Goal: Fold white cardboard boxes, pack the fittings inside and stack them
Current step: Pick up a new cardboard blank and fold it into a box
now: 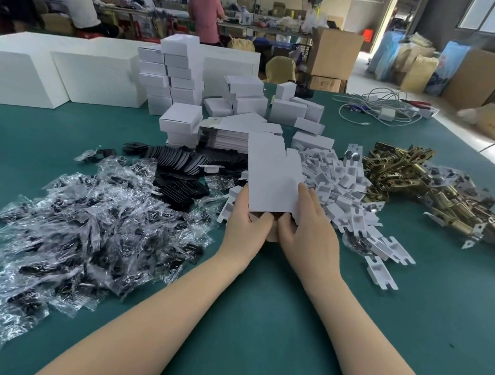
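Closed boxes point(178, 74) stand stacked toward the bench's far edge, while left hand point(245, 216) and right hand point(305, 226) pinch one unfolded box blank point(270, 174), fittings unpacked.

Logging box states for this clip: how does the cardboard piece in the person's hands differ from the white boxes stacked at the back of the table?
The box blank is still an unfolded, open sheet with loose flaps; the stacked boxes are folded shut into blocks. The blank is held off the table, gripped at its near edge by the left hand and right hand; the stacked boxes rest in piles, untouched. Both are plain white cardboard.
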A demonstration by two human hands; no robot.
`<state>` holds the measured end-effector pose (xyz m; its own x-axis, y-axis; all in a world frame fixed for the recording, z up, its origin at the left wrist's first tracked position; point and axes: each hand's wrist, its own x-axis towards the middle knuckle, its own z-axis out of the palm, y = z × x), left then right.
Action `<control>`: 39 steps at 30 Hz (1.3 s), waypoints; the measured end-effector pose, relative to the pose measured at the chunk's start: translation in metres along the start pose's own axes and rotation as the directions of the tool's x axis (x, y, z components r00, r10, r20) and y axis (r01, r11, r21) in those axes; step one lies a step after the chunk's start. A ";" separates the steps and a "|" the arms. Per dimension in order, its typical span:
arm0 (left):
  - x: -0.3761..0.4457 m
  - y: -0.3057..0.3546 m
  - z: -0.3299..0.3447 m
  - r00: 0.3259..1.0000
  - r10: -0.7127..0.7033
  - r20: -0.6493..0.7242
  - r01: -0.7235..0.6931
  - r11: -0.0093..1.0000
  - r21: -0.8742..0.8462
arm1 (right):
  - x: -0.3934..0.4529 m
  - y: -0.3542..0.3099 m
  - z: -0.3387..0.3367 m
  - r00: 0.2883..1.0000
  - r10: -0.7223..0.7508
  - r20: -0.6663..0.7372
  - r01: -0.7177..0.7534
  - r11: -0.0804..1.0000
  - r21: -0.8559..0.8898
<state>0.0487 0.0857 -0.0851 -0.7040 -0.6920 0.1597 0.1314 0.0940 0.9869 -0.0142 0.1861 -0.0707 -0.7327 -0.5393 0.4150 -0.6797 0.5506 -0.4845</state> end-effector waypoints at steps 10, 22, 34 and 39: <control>-0.007 0.007 0.001 0.993 0.041 0.112 -0.060 0.983 0.171 | 0.004 0.004 -0.004 0.995 0.095 -0.024 -0.095 0.995 0.012; -0.006 0.005 0.003 0.989 0.084 0.120 -0.124 0.915 0.384 | -0.003 -0.002 0.001 0.964 0.250 -0.086 -0.170 0.834 0.525; 0.002 0.010 -0.002 0.979 0.047 0.200 -0.077 0.987 0.142 | 0.002 0.019 -0.012 0.940 0.118 0.320 -0.339 0.423 0.840; 0.012 0.008 -0.015 0.981 -0.178 0.082 0.195 0.927 -0.321 | 0.003 0.026 -0.013 0.913 0.005 0.407 -0.378 0.379 0.844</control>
<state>0.0516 0.0674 -0.0759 -0.7708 -0.6369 -0.0175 0.2080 -0.2775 0.9379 -0.0346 0.2070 -0.0721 -0.6595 -0.7490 0.0631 0.0471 -0.1250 -0.9910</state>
